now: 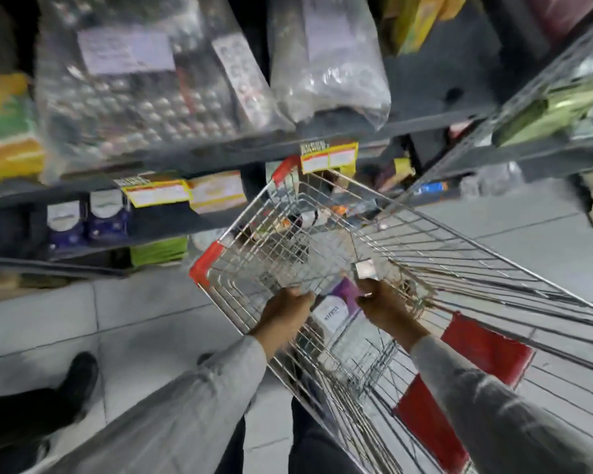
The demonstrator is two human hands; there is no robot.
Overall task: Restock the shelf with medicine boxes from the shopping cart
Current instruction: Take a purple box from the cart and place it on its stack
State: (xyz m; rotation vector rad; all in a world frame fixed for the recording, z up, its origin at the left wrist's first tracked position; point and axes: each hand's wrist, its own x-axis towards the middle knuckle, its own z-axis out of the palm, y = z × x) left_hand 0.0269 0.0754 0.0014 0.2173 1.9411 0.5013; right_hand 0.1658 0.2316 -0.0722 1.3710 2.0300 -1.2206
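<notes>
Inside the silver wire shopping cart with red corner guards (322, 234), both hands reach down: the left hand (288, 311) and the right hand (386, 304) have fingers clamped on a white-and-purple medicine box (334, 307). The grey metal shelf (220, 155) stands just beyond the cart.

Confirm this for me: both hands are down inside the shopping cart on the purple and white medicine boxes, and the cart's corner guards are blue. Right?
Not quite. The head view shows the corner guards are red, not blue. The rest holds: the left hand and right hand are down inside the shopping cart on the purple and white medicine boxes.
</notes>
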